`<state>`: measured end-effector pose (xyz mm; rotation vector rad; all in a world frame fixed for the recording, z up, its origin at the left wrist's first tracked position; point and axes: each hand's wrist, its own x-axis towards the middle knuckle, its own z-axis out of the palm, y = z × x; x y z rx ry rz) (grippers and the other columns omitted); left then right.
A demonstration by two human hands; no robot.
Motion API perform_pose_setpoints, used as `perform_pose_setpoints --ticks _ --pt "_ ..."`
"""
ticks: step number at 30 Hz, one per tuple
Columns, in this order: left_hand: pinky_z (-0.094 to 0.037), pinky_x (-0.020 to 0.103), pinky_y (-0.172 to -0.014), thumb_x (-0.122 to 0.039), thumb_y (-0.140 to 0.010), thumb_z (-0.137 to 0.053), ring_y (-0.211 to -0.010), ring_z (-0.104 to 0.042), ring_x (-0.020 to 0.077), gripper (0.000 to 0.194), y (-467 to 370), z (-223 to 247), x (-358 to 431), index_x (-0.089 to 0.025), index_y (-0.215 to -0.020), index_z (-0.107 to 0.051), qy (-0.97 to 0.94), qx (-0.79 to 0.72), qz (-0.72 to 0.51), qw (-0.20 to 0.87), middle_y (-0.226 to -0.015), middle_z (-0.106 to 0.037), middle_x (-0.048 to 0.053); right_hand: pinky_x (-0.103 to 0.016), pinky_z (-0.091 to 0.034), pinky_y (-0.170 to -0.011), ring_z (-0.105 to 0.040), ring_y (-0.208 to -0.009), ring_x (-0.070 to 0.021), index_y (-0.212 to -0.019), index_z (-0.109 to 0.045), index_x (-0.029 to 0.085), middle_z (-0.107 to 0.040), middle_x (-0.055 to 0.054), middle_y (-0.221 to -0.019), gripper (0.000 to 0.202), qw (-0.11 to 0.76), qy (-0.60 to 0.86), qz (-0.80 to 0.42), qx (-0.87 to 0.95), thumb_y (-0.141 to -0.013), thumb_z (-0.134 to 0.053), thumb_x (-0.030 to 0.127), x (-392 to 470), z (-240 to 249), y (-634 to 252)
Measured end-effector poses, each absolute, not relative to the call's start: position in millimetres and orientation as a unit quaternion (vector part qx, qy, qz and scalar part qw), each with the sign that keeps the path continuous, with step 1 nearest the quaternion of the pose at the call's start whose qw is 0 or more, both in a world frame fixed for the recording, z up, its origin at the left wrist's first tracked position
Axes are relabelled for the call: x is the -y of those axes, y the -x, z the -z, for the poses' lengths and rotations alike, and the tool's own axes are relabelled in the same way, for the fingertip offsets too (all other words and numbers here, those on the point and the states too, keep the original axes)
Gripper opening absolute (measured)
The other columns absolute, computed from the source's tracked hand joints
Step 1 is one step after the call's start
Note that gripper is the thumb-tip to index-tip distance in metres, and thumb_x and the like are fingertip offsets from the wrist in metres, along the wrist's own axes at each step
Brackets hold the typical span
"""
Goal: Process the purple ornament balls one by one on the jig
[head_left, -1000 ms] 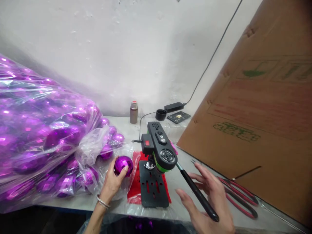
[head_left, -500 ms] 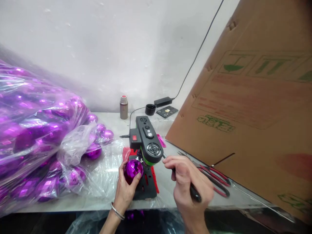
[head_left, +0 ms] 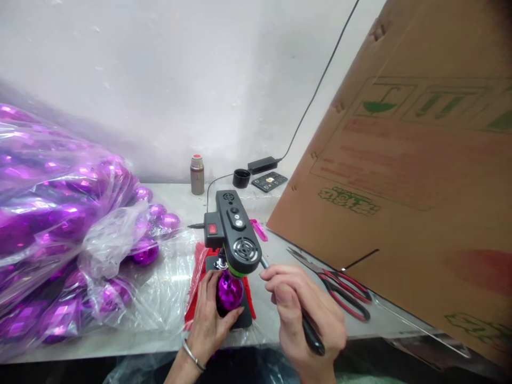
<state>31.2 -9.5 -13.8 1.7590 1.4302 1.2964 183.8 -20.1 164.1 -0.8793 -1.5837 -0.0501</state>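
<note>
My left hand point(head_left: 210, 314), with a silver bangle at its wrist, curls its fingers and thumb around a shiny purple faceted ball point(head_left: 230, 292). The ball sits under the front end of a small black and green bench machine point(head_left: 239, 224), over its dark base plate. My right hand point(head_left: 306, 314) is closed around a black-handled metal rod point(head_left: 313, 337). The rod's thin end meets the right side of the machine's head; whether it is fixed there I cannot tell. The machine's tip above the ball is hidden.
A clear plastic bag point(head_left: 108, 234) full of purple balls fills the left side. Red-handled scissors point(head_left: 336, 282) lie at the right, beside a large cardboard box point(head_left: 400, 186). Behind stand a flask point(head_left: 197, 176), a black cup point(head_left: 241, 178) and a power adapter point(head_left: 262, 165).
My left hand has brought the purple ball to the right, under the machine's head, and turned its back more upward. My right hand still grips the rod. The whole view has shifted slightly.
</note>
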Motion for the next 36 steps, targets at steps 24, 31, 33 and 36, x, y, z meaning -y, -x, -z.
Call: perform_pose_setpoints --ticks 24,31,33,36 --pt "-0.059 0.061 -0.106 -0.038 -0.063 -0.089 -0.114 -0.074 0.0380 0.074 -39 21 0 -0.019 -0.132 -0.068 -0.575 -0.562 -0.459 0.379 -0.121 -0.077 0.014 -0.028 -0.033 -0.051 -0.042 -0.049 -0.0085 -0.067 -0.041 0.021 -0.046 0.004 -0.062 0.047 0.731 0.365 0.040 0.575 -0.113 -0.044 0.022 11 -125 -153" --pt "-0.058 0.063 -0.108 -0.039 -0.063 -0.087 -0.119 -0.072 0.0395 0.073 -41 22 -2 -0.018 -0.131 -0.068 -0.585 -0.560 -0.456 0.369 -0.128 -0.075 0.017 -0.027 -0.032 -0.052 -0.044 -0.052 -0.0084 -0.066 -0.041 0.021 -0.047 0.003 -0.065 0.048 0.735 0.373 0.002 0.566 -0.114 -0.045 0.025 16 -123 -154" --pt "-0.058 0.064 -0.108 -0.038 -0.063 -0.086 -0.121 -0.072 0.0401 0.073 -41 20 -3 -0.018 -0.131 -0.068 -0.589 -0.559 -0.454 0.366 -0.130 -0.075 0.018 -0.026 -0.033 -0.051 -0.047 -0.055 -0.0092 -0.067 -0.044 0.021 -0.050 0.003 -0.067 0.048 0.711 0.381 -0.030 0.590 -0.115 -0.043 0.026 18 -122 -158" --pt "-0.057 0.066 -0.108 -0.038 -0.064 -0.085 -0.121 -0.072 0.0408 0.073 -40 17 -3 -0.016 -0.131 -0.068 -0.595 -0.557 -0.453 0.361 -0.130 -0.075 0.019 -0.024 -0.036 -0.050 -0.049 -0.055 -0.0093 -0.067 -0.045 0.021 -0.052 0.003 -0.067 0.048 0.702 0.374 -0.035 0.605 -0.115 -0.041 0.027 19 -119 -161"
